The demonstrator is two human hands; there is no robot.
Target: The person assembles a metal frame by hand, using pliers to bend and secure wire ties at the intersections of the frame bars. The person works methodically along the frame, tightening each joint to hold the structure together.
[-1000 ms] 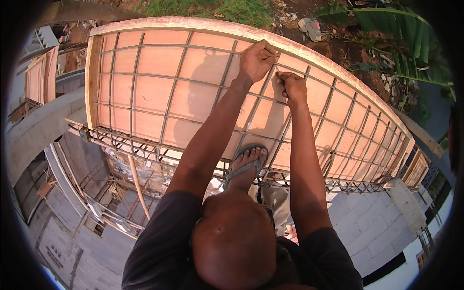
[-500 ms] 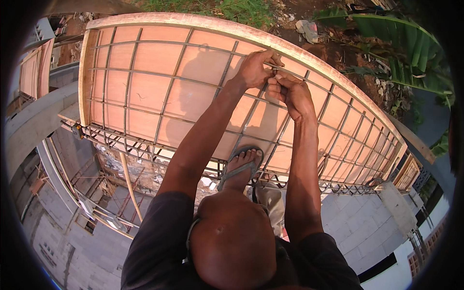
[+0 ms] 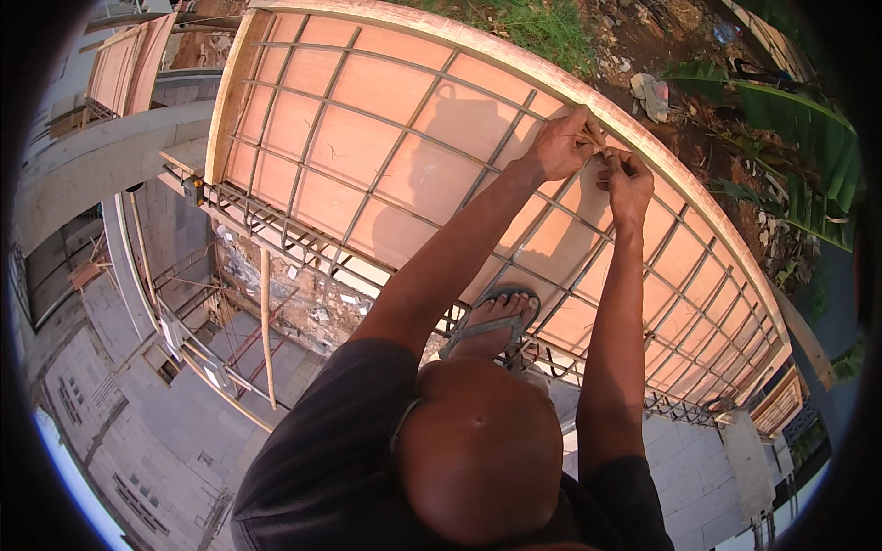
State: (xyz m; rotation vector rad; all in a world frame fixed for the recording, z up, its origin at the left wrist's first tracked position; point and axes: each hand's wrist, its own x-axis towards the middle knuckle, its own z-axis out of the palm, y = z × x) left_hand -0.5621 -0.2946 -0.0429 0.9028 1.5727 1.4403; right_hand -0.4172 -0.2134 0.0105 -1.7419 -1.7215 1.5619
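Both my hands meet over the rebar grid (image 3: 406, 129) near the far edge board (image 3: 501, 57) of a plywood form. My left hand (image 3: 562, 147) is closed, its fingertips pinching thin strands that look like tie wire (image 3: 593, 140). Just to its right, my right hand (image 3: 628, 188) is closed too, thumb and fingers pressed together at the strands' lower end. The bar crossing beneath the fingers is partly hidden. My foot in a grey flip-flop (image 3: 491, 329) stands at the grid's near side.
Pinkish plywood (image 3: 367, 78) lies under the bars, with loose wire bits on it. Below the near edge drops a lower level with rubble (image 3: 312, 308) and a wooden pole (image 3: 266, 321). A concrete beam (image 3: 110, 174) runs at left. Banana leaves (image 3: 799, 119) stand far right.
The view has shifted, so the form and hands appear farther right. My hands stay at the same part of the grid; their fingertips have drawn slightly apart, with thin strands now showing.
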